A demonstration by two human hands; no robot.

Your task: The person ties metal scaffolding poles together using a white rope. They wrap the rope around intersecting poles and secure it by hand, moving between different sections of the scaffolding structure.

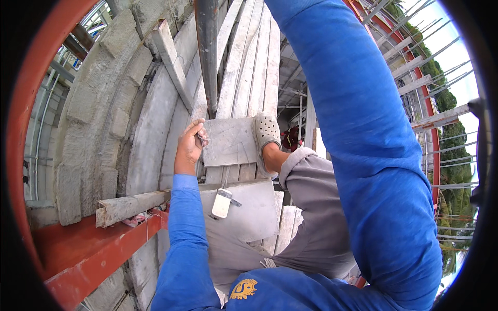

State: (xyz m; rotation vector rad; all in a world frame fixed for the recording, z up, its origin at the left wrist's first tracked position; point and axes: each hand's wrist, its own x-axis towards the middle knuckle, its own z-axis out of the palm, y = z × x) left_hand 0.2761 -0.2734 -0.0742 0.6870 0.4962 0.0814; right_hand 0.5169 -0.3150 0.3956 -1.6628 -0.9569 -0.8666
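My left hand (190, 145) is beside the left edge of a flat grey board (230, 144). Its fingers are curled in, and whatever they may hold is too small to make out. My right arm, in a blue sleeve (358, 109), reaches up past the top edge, so that hand is out of sight. On a second, nearer grey board (259, 207) lies a small white rounded object (221, 203) with a dark piece sticking out at its side. My foot, in a grey perforated clog (267, 135), rests at the farther board's right edge.
Long planks (251, 67) run away from me, with an upright metal pipe (207, 57) among them. Rough concrete (91, 119) curves along the left. A red steel beam (104, 267) crosses the lower left. At right, rebar (446, 135) projects beyond a drop beside the planks.
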